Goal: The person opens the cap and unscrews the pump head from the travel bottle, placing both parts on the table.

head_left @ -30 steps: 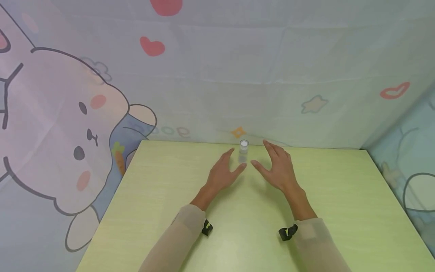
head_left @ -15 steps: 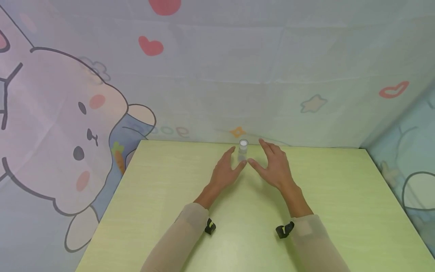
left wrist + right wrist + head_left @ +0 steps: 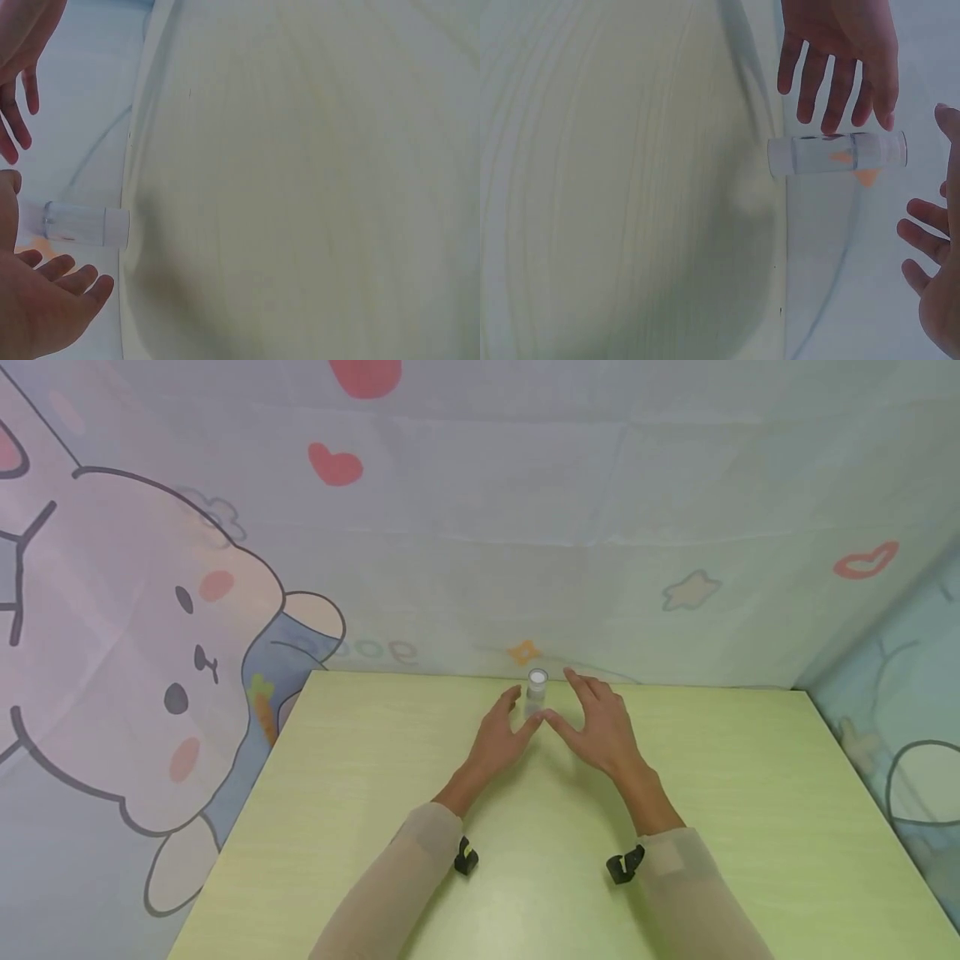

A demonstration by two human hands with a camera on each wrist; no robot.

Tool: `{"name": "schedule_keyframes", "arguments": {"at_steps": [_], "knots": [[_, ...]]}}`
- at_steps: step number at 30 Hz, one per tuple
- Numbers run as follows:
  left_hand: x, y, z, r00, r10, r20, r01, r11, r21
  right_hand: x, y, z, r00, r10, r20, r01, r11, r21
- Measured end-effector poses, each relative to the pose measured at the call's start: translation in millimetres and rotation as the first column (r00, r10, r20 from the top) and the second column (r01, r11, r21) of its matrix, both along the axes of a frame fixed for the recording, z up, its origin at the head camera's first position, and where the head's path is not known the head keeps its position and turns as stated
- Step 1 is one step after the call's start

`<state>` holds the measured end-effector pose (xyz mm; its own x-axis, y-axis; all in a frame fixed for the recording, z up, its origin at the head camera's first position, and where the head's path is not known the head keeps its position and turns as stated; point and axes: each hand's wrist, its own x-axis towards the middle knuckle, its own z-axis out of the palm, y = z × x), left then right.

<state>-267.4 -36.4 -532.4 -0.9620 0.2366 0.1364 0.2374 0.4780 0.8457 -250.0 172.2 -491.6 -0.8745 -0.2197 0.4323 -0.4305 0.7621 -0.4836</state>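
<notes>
Head view: clear vial (image 3: 536, 693) at the twelve o'clock edge of the worktop (image 3: 360, 768), left hand (image 3: 498, 739) at its seven, right hand (image 3: 606, 728) at its four, both spread, seemingly to flank it! Left wrist view: flat white base (image 3: 116, 229), likely why it stands upright! Right wrist view: one vial, two hands, neither gripping, contact hard to tell

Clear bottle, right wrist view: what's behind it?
The pale wall cloth and an orange mark on it, partly showing through the middle of the bottle. Whatever lies behind the bottle's whitish ends can't be made out.
</notes>
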Motion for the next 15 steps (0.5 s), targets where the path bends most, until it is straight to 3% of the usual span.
{"name": "schedule_keyframes", "arguments": {"at_steps": [15], "knots": [[-13.3, 0, -1.5, 0.999, -0.031, 0.022, 0.029, 0.997, 0.078, -14.7, -11, -1.2, 0.999, 0.032, -0.040, -0.032, 0.999, -0.004]]}}
